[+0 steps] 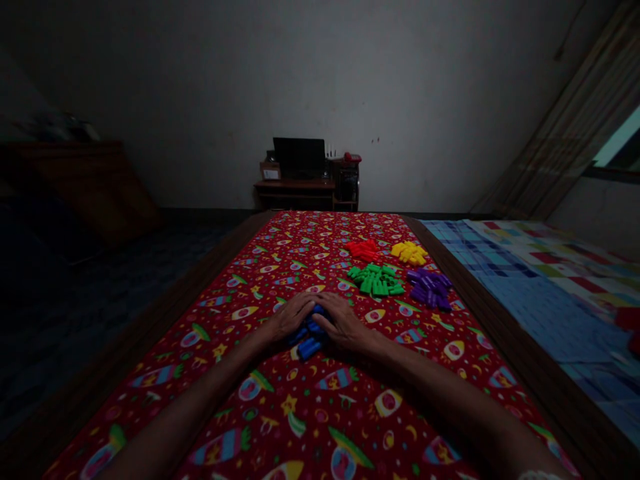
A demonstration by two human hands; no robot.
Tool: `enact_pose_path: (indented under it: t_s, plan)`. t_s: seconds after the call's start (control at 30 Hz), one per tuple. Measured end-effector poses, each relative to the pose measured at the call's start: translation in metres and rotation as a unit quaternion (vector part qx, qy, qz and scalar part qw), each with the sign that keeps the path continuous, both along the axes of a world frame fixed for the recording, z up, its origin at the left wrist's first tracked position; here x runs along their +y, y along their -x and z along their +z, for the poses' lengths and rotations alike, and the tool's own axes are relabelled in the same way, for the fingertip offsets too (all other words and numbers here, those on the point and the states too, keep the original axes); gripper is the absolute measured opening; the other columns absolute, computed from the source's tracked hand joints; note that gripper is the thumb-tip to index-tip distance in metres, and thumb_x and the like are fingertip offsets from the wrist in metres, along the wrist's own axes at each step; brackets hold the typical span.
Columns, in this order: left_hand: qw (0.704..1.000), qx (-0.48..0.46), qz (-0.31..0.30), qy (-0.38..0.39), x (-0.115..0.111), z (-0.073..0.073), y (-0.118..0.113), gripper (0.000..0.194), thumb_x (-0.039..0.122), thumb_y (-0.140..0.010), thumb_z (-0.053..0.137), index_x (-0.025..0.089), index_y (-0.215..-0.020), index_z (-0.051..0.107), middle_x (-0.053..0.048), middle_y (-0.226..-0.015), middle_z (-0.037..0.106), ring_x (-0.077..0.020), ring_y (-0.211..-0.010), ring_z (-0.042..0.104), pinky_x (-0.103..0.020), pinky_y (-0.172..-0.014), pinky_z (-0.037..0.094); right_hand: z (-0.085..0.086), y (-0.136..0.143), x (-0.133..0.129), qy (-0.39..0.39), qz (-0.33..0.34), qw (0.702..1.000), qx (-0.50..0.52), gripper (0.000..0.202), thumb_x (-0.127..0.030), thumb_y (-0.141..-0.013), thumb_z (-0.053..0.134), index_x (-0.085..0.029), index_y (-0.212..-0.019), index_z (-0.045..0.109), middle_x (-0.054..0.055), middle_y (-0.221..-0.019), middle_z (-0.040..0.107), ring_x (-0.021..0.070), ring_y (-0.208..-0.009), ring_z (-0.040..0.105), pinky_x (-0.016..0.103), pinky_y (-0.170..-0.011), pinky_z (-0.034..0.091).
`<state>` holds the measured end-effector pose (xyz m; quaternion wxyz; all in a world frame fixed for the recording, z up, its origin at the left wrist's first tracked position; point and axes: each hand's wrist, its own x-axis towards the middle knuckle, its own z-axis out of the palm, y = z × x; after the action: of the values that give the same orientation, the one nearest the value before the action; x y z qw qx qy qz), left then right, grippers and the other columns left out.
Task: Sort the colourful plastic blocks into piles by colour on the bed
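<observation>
My left hand (294,316) and my right hand (346,324) meet at the fingertips, cupped around a small heap of blue plastic pieces (309,348). Both sets of fingers curve over the far side of the heap, hiding part of it. Several short, tube-like blue pieces show between the palms and on the near side. Beyond my right hand lies a pile of green plastic pieces (376,281), with purple pieces (430,288) to its right. Farther back are red pieces (363,250) and yellow pieces (409,253).
A red patterned cloth (230,433) covers the long table, whose brown edges (505,333) show on both sides. To the right is a bed with a blue checked cover (530,313). A desk with a dark monitor (300,157) stands by the far wall; a wooden cabinet (85,193) is at left.
</observation>
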<state>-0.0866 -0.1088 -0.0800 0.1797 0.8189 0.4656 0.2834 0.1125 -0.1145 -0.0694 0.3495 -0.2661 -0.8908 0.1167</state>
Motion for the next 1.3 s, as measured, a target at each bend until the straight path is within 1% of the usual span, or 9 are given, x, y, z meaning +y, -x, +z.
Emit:
enact_pose_path:
  t_s: [0.17,0.33,0.47,0.67,0.8,0.9,1.0,1.17,1.3]
  plan:
    - [1.000,0.004,0.008,0.022,-0.031,0.011,0.005,0.054,0.048,-0.095,0.028,0.016,-0.133,0.050,-0.011,-0.137,0.055,-0.0217,-0.125,0.052,-0.039,-0.109,0.038,0.004,-0.009,0.008,0.029,-0.061,0.997,-0.023,0.035,-0.026,-0.092,0.050,-0.013,-0.124,0.055,0.016,-0.118,0.062,0.0235,-0.113,0.054,0.040,-0.098,0.042]
    - [0.999,0.015,0.035,0.020,-0.036,0.015,0.003,0.057,0.051,-0.095,0.026,0.017,-0.136,0.047,-0.010,-0.140,0.053,-0.0242,-0.125,0.052,-0.041,-0.108,0.040,0.007,-0.017,0.006,0.079,-0.020,0.994,-0.072,0.022,-0.015,-0.084,0.056,-0.013,-0.104,0.065,0.010,-0.095,0.068,0.0201,-0.091,0.061,0.030,-0.082,0.046]
    - [0.999,0.017,0.045,0.012,-0.039,0.015,0.003,0.057,0.051,-0.095,0.026,0.018,-0.135,0.048,-0.010,-0.138,0.055,-0.0243,-0.124,0.053,-0.040,-0.107,0.041,0.017,-0.031,-0.003,0.137,-0.082,0.987,-0.007,0.025,-0.012,-0.082,0.055,-0.015,-0.104,0.066,0.007,-0.091,0.071,0.0173,-0.080,0.064,0.026,-0.071,0.047]
    - [0.999,0.026,0.044,0.011,-0.040,0.012,0.005,0.056,0.051,-0.095,0.027,0.017,-0.133,0.050,-0.012,-0.136,0.056,-0.0243,-0.126,0.052,-0.042,-0.108,0.040,0.028,-0.112,-0.016,0.137,-0.165,0.976,0.038,0.028,-0.019,-0.080,0.053,-0.017,-0.104,0.069,0.007,-0.093,0.073,0.0186,-0.081,0.067,0.027,-0.072,0.050]
    - [0.999,0.020,0.038,0.005,-0.038,0.008,0.007,0.055,0.050,-0.094,0.029,0.017,-0.132,0.052,-0.012,-0.136,0.056,-0.0238,-0.125,0.052,-0.041,-0.108,0.040,0.023,-0.176,-0.028,0.168,-0.230,0.958,-0.024,0.029,-0.023,-0.079,0.053,-0.017,-0.099,0.072,0.008,-0.090,0.075,0.0209,-0.078,0.069,0.028,-0.068,0.052]
    - [0.999,0.017,0.044,-0.005,-0.037,0.006,0.007,0.053,0.051,-0.095,0.030,0.018,-0.130,0.053,-0.011,-0.134,0.058,-0.0240,-0.123,0.054,-0.041,-0.107,0.041,0.027,-0.195,-0.028,0.139,-0.258,0.954,-0.059,0.028,-0.027,-0.082,0.052,-0.017,-0.096,0.074,0.010,-0.091,0.075,0.0229,-0.079,0.070,0.031,-0.070,0.052]
    - [0.999,0.018,0.040,-0.015,-0.036,0.004,0.009,0.053,0.050,-0.095,0.030,0.018,-0.130,0.054,-0.011,-0.133,0.059,-0.0241,-0.123,0.055,-0.041,-0.107,0.042,0.045,-0.185,-0.007,0.093,-0.266,0.957,-0.066,0.028,-0.022,-0.085,0.050,-0.017,-0.100,0.073,0.011,-0.096,0.074,0.0221,-0.082,0.069,0.030,-0.072,0.052]
    - [0.999,0.016,0.023,-0.034,-0.034,0.001,0.011,0.048,0.046,-0.096,0.030,0.020,-0.128,0.056,-0.010,-0.131,0.061,-0.0230,-0.122,0.055,-0.042,-0.107,0.042,0.082,-0.146,0.067,0.080,-0.240,0.950,-0.181,0.038,-0.012,-0.081,0.054,-0.014,-0.118,0.066,0.013,-0.105,0.072,0.0227,-0.094,0.067,0.030,-0.080,0.049]
    - [0.999,0.017,0.010,-0.028,-0.033,0.002,0.013,0.049,0.045,-0.097,0.028,0.019,-0.124,0.059,-0.011,-0.131,0.060,-0.0232,-0.122,0.055,-0.042,-0.107,0.043,0.091,-0.131,0.113,0.117,-0.214,0.932,-0.268,0.056,-0.007,-0.071,0.063,-0.018,-0.125,0.062,0.011,-0.116,0.068,0.0227,-0.100,0.064,0.029,-0.082,0.049]
